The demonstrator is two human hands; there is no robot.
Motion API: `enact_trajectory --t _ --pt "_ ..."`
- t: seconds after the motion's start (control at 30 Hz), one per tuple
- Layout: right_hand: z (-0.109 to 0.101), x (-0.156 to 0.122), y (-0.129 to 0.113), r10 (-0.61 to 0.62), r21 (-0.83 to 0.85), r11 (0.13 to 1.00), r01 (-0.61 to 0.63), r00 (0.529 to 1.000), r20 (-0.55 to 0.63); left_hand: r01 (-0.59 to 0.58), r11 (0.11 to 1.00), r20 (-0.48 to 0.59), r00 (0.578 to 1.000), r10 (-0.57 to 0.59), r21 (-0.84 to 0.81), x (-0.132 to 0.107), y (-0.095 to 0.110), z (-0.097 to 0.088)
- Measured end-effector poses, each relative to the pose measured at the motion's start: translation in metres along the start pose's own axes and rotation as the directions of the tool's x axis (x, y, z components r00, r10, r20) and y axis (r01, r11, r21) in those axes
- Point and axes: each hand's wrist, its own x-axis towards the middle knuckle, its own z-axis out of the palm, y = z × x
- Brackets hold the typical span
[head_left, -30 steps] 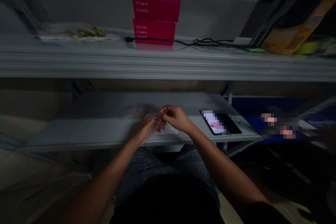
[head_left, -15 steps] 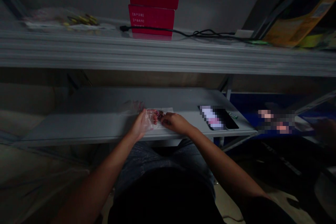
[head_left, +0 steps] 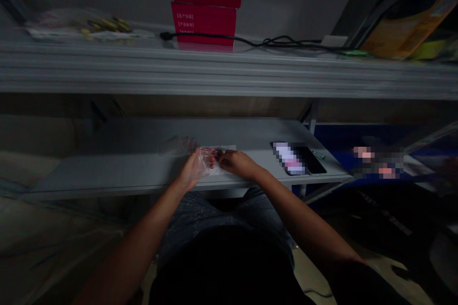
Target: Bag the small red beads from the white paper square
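My left hand (head_left: 195,169) holds a small clear plastic bag (head_left: 206,158) low over the grey metal shelf (head_left: 107,176). Small dark red items (head_left: 216,154) sit at the bag's right end. My right hand (head_left: 238,163) pinches at that end, its fingertips touching the bag beside the red items. My fingers partly hide the bag's contents, so I cannot tell exactly what they are. A white card or paper (head_left: 228,147) lies under the bag. Another clear plastic bag (head_left: 182,144) rests on the shelf just left of my left hand.
A phone (head_left: 298,158) with a blurred screen lies on the shelf to the right, with a small green item (head_left: 318,154) beside it. On the upper shelf (head_left: 229,74) stand stacked red boxes (head_left: 203,24), a black cable (head_left: 265,42), and a bag of yellow items (head_left: 103,26). A yellow package (head_left: 404,19) leans at the upper right.
Since a second ago, my right hand has dropped from above the bag and moved slightly right. Both hands now sit lower, with the bag between them. The whole view has shifted slightly upward.
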Motion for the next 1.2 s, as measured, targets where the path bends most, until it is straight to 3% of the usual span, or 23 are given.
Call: enact_trajectory --t 0.13,0.27,0.43,0.57,0.73,0.83,0.93,1.07,1.2 --pt "-0.003 -0.001 0.0 -0.005 0.059 0.998 0.005 1.0 -0.008 -0.008 1.0 0.032 0.999 0.008 0.0 0.001 -0.001 -0.001" --pt "-0.015 -0.001 -0.004 -0.007 0.283 0.958 0.042 0.992 -0.124 -0.046 0.999 0.106 0.993 0.047 -0.007 0.004 -0.006 -0.007" --pt "-0.032 0.011 -0.022 0.185 0.525 0.849 0.068 0.891 -0.414 -0.116 0.992 0.163 0.981 0.105 0.058 0.008 -0.015 -0.012" --pt "-0.04 0.02 -0.039 0.12 0.447 0.894 0.032 0.944 -0.306 -0.149 0.986 0.115 0.983 0.14 0.071 0.007 -0.015 -0.009" --pt "-0.033 0.013 -0.031 0.148 0.186 0.978 -0.094 0.941 -0.304 -0.037 0.999 0.109 0.993 0.037 -0.002 0.004 -0.006 -0.005" --pt "-0.02 0.003 -0.022 0.098 0.11 0.99 -0.083 0.986 -0.134 -0.038 0.999 0.087 0.995 0.038 0.003 0.002 -0.002 -0.003" --pt "-0.008 -0.003 -0.02 0.091 0.055 0.994 -0.09 0.996 -0.013 -0.01 1.0 0.058 0.998 0.009 0.005 0.001 -0.001 -0.003" --pt "-0.001 -0.007 -0.021 0.113 0.013 0.994 -0.113 0.994 0.006 0.008 1.0 0.029 1.0 -0.008 -0.011 0.0 -0.002 -0.005" --pt "-0.007 -0.006 -0.018 0.052 0.084 0.995 -0.051 0.999 -0.007 0.008 0.999 0.028 1.0 -0.007 -0.031 -0.001 -0.001 -0.004"
